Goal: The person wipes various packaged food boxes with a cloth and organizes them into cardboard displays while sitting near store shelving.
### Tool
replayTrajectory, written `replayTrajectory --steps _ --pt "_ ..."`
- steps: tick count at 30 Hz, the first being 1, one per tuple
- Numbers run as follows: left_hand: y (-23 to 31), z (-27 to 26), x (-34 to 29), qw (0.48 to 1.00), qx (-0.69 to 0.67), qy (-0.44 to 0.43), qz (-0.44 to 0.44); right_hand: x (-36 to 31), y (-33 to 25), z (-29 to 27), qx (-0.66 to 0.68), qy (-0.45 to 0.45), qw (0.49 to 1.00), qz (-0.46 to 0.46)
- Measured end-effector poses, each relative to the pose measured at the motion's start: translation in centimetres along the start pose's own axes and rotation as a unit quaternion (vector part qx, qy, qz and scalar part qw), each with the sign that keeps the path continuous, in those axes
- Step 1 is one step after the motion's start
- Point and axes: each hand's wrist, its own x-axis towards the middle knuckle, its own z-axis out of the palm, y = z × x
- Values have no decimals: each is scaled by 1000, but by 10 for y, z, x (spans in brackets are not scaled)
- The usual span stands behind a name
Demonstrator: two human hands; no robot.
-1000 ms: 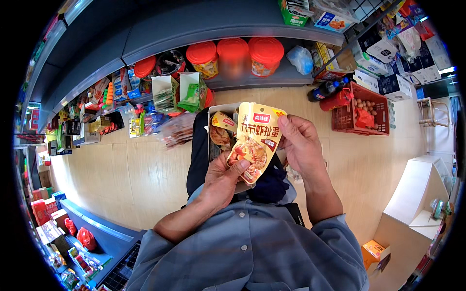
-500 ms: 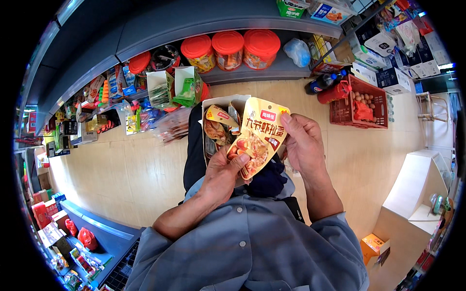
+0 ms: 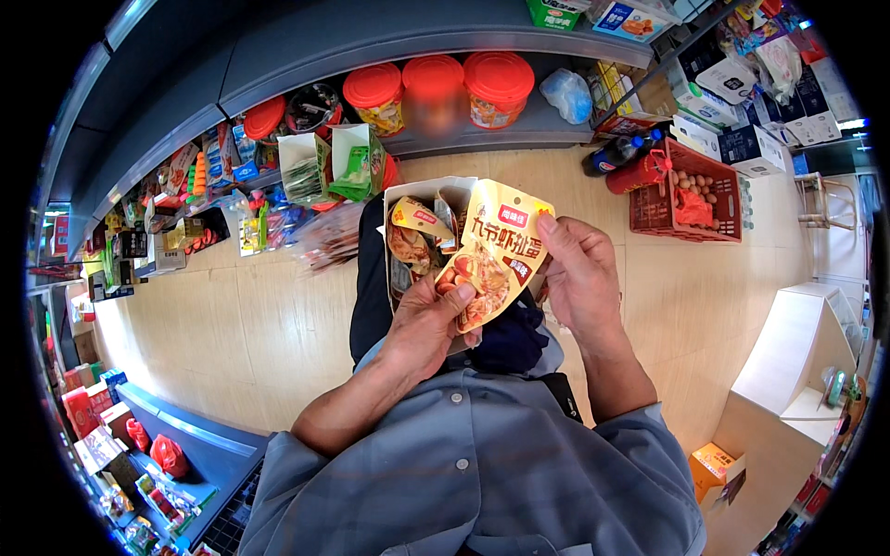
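While the left hand (image 3: 428, 320) pinches the near left corner of a shiny yellow snack packet (image 3: 494, 252), the right hand (image 3: 579, 273) grips its right edge with bent fingers. Both hands are closed on it. The packet sits in front of an open white cardboard box (image 3: 417, 199) full of more packets. It is held just as before, but the red-lidded tubs (image 3: 436, 88) on the far shelf now look a bit higher up.

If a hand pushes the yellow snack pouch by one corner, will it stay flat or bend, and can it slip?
The yellow pouch looks like thin film, so it probably bends. Its glossy surface may slip; the left hand and right hand pinch opposite edges. It seems light.
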Motion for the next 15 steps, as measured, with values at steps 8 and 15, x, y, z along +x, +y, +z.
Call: replayTrajectory --steps 8,15 --pt "-1 -1 -5 999 21 -9 25 2 3 -7 45 -14 999 -9" --pt "-3 7 -15 912 347 10 217 -8 17 -10 2 -21 995 -96"
